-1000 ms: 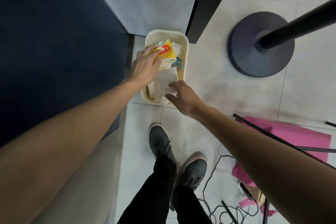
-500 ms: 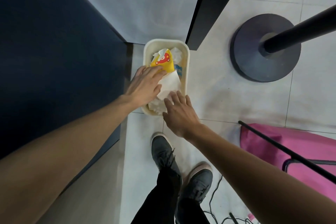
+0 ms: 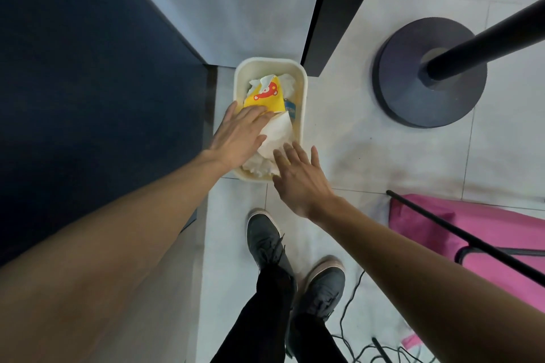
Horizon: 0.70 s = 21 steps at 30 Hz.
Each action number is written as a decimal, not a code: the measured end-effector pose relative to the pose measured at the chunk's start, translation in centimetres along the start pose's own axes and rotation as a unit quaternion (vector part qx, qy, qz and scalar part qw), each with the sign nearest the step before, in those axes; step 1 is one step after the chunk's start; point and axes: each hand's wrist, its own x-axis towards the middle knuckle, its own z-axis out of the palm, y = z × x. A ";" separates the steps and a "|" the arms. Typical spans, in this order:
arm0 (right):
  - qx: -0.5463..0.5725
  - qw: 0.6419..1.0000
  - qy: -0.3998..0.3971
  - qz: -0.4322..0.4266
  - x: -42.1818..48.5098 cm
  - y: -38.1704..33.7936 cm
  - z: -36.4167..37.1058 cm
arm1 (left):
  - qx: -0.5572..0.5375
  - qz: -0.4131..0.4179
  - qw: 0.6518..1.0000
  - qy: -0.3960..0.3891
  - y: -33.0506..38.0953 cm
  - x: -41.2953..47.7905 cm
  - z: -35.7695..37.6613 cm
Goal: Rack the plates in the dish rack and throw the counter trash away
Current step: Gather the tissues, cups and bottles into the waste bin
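Note:
A cream rectangular trash bin [image 3: 303, 115] stands on the tiled floor against the counter's corner. Inside lie a yellow wrapper with a red print [image 3: 265, 96], white crumpled paper [image 3: 277, 132] and a small blue item [image 3: 290, 109]. My left hand [image 3: 239, 135] lies flat over the bin's left side, fingers spread, touching the yellow wrapper and the white paper. My right hand [image 3: 300, 177] hovers with fingers spread over the bin's near right corner, holding nothing. No plates or dish rack are in view.
A dark blue cabinet face [image 3: 88, 97] fills the left. A black post on a round base [image 3: 427, 74] stands at the right. A pink bag [image 3: 472, 233] with a black rod lies at the right, cables [image 3: 368, 351] near my two grey shoes [image 3: 265, 242].
My left hand let go of the yellow wrapper and flattened over the trash. My right hand released the white paper and drew back to the bin's near edge. The camera view shifted slightly.

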 end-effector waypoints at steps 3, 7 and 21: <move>0.000 1.000 -0.001 0.013 -2.0 0.3 -2.0 | -0.034 -0.017 0.999 0.025 0.5 -1.3 -1.9; 0.015 0.999 0.004 0.046 -5.1 0.4 -5.1 | -0.113 -0.077 0.987 0.083 2.1 -3.8 -5.4; 0.080 0.994 0.048 0.060 -22.5 -5.6 -16.2 | -0.338 -0.227 0.905 0.127 14.6 -21.0 -20.7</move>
